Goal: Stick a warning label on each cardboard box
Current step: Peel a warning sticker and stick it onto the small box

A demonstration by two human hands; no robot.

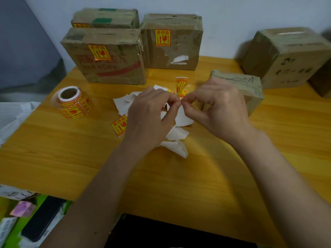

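Note:
My left hand (152, 113) and my right hand (216, 106) meet fingertip to fingertip above the table centre, both pinching a yellow-and-red warning label (181, 85) that curls upward behind them. Three cardboard boxes at the back left each carry a label: a front box (107, 58), one behind it (105, 18) and a middle box (172, 42). A small box (250, 88) lies just behind my right hand, with no label visible on it. A larger box (286, 56) at the back right also shows no label. A label roll (73, 102) stands on the left.
White backing scraps (177, 135) are piled under my hands on the wooden table (71, 158). A loose label (119, 126) lies beside them. A black phone (43, 219) and small items sit on a green surface at lower left. Another box edge (322, 83) shows far right.

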